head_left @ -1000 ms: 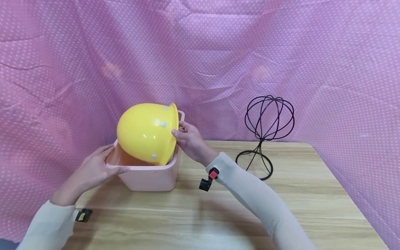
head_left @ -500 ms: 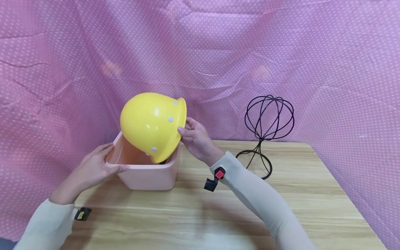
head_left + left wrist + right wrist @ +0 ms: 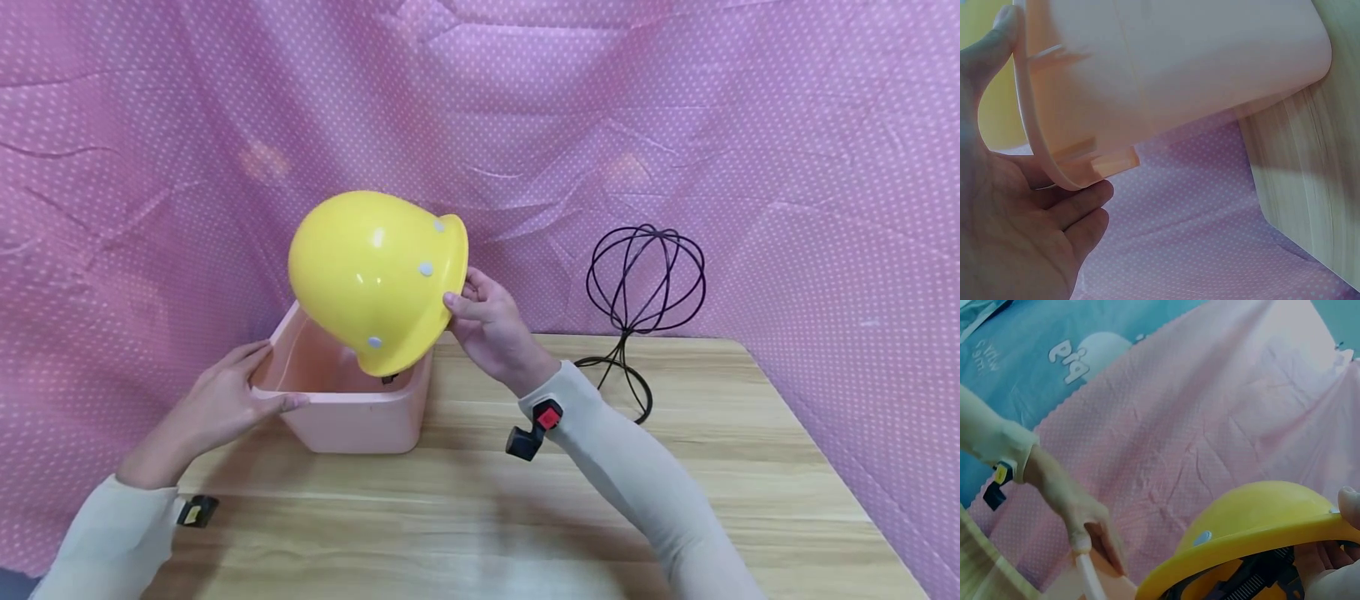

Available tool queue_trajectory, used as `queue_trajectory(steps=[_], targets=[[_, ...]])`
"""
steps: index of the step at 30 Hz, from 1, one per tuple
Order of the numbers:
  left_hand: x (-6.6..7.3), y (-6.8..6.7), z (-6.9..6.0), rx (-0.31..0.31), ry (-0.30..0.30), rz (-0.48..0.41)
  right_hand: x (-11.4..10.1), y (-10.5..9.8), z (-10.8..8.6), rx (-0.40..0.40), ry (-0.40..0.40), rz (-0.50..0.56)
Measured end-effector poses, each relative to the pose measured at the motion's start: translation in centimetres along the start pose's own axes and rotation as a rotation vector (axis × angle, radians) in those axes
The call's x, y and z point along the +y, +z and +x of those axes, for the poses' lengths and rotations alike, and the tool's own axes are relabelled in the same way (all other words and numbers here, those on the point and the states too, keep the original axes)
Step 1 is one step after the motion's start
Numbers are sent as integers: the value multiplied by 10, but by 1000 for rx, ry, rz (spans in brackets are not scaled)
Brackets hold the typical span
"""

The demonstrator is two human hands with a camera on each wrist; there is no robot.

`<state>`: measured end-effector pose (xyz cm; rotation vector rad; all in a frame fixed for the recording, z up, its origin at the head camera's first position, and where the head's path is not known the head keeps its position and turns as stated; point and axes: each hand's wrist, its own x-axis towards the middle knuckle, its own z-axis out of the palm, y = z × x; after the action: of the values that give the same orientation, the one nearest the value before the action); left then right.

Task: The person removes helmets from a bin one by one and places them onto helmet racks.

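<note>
In the head view a yellow hard hat [image 3: 360, 267], tipped on its side with its crown to the left, hangs over a pink plastic bin [image 3: 360, 425]. My right hand [image 3: 495, 329] grips its brim, thumb outside and fingers inside. The right wrist view shows black strapping [image 3: 1254, 575] inside the hat. My left hand [image 3: 225, 408] holds the bin's near left corner by the rim, and in the left wrist view its thumb and fingers [image 3: 1088, 206] lie on either side of that rim. The hat hides the bin's far part.
A black wire stand [image 3: 626, 333] with a round open top stands at the right on the wooden table [image 3: 465, 517]. Pink dotted cloth [image 3: 525, 125] hangs behind and along both sides.
The hard hat has risen up and slightly right out of the bin in my right hand. My left hand and the bin have stayed almost in place.
</note>
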<state>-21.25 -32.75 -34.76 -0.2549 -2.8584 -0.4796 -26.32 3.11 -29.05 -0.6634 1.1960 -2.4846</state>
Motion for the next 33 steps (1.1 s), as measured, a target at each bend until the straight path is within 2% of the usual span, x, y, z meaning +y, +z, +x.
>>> queue_trajectory(steps=[10,18,21,28,33], targets=[[0,2,2,7,-3,1,-26,0,-8,-11,-77,13],[-2,-1,0,-12,-12,-19,-47,-1,-13,0,-175,77],[-3,-1,4,-34,-7,-35,-56,-5,-17,10,-213,96],[-2,-1,0,-27,-8,-24,-74,-15,-24,-6,-280,139],[-1,-1,-2,-35,-14,-19,-86,-21,-30,17,-322,162]])
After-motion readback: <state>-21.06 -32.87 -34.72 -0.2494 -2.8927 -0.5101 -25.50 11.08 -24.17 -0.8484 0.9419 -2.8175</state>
